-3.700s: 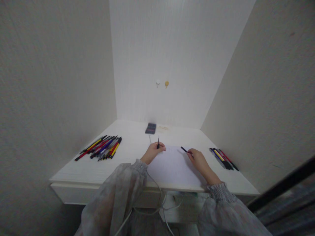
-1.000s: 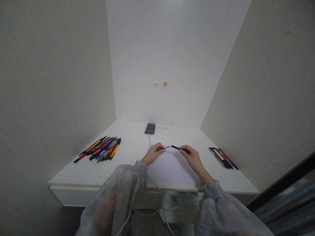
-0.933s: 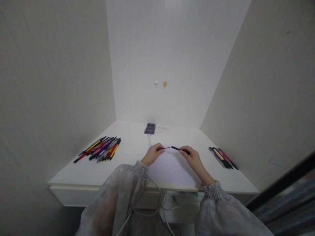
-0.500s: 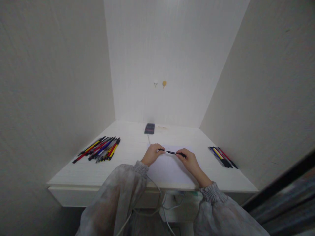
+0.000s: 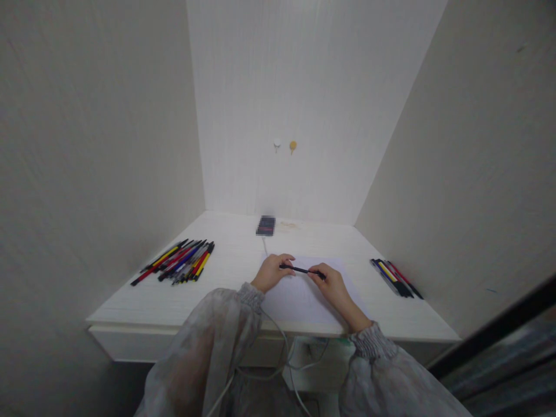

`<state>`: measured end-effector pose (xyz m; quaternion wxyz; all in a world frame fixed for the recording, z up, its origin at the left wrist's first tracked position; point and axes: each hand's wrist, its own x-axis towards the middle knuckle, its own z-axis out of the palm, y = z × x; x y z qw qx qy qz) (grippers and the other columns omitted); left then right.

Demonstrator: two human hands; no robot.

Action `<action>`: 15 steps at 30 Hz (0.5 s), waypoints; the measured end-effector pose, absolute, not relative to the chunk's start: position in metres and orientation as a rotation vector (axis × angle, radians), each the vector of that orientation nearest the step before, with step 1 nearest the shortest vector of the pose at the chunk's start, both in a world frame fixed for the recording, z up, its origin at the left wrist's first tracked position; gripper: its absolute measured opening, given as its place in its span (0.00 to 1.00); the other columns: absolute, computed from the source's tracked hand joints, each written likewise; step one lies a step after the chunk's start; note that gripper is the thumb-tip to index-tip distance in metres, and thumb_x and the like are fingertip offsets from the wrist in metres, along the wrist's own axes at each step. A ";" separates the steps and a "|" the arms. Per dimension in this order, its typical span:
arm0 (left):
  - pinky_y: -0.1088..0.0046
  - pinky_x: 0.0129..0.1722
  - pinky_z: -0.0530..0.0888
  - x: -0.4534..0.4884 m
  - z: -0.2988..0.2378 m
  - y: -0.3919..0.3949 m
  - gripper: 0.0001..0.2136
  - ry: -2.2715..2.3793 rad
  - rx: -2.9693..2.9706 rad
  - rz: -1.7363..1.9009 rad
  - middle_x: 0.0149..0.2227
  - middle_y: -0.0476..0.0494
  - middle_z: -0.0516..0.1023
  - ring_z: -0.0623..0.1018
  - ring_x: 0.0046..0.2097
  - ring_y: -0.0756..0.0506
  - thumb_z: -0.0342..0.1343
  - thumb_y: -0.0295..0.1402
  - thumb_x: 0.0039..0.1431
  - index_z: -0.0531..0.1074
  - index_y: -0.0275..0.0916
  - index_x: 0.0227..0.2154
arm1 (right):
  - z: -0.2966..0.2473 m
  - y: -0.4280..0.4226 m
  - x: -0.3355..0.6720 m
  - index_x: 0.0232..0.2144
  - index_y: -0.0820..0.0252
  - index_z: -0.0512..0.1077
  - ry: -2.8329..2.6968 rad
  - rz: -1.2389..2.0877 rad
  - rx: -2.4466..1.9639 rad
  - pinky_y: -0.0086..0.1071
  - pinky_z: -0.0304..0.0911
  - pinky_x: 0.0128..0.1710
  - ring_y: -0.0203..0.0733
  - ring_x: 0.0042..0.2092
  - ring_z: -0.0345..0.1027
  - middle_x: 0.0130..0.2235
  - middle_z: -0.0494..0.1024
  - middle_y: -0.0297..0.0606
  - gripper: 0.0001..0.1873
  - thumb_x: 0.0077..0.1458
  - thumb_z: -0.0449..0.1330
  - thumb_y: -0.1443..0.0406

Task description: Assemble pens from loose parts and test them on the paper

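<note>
Both my hands hold one thin black pen [image 5: 301,270] level above a white sheet of paper [image 5: 304,295] on the white desk [image 5: 234,260]. My left hand [image 5: 273,271] pinches the pen's left end, fingers closed. The right end sits in the closed fingers of my right hand [image 5: 330,282]. The two hands are close together, with a short stretch of pen showing between them.
A pile of several coloured pens [image 5: 180,260] lies at the desk's left. A smaller row of pens [image 5: 394,277] lies at the right. A dark phone [image 5: 266,225] with a cable sits at the back. Walls close in on three sides. Two hooks [image 5: 285,145] hang on the far wall.
Earlier each hand held a separate pen part, apart from the other. The hands came together and the parts now form one pen held between them.
</note>
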<state>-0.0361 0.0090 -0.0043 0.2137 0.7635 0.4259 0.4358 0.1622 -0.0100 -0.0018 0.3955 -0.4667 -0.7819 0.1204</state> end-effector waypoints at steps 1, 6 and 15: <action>0.69 0.41 0.64 -0.036 -0.004 0.009 0.16 1.203 2.133 1.203 0.31 0.50 0.77 0.72 0.36 0.46 0.61 0.35 0.40 0.71 0.42 0.36 | -0.002 -0.011 0.161 0.29 0.60 0.71 -1.990 0.300 -1.182 0.31 0.61 0.32 0.40 0.32 0.66 0.30 0.74 0.39 0.09 0.49 0.53 0.63; 0.69 0.42 0.61 -0.035 -0.003 0.009 0.15 1.223 2.160 1.186 0.30 0.51 0.77 0.72 0.34 0.47 0.61 0.35 0.39 0.72 0.42 0.35 | 0.001 -0.013 0.157 0.29 0.60 0.72 -2.029 0.257 -1.163 0.32 0.60 0.33 0.41 0.33 0.66 0.30 0.74 0.39 0.09 0.50 0.53 0.63; 0.70 0.41 0.61 -0.036 -0.008 0.011 0.16 1.158 2.218 1.152 0.32 0.49 0.77 0.72 0.36 0.47 0.61 0.33 0.40 0.71 0.41 0.36 | 0.007 -0.013 0.159 0.27 0.59 0.72 -2.186 0.281 -1.214 0.29 0.57 0.31 0.38 0.30 0.65 0.26 0.73 0.37 0.15 0.54 0.47 0.62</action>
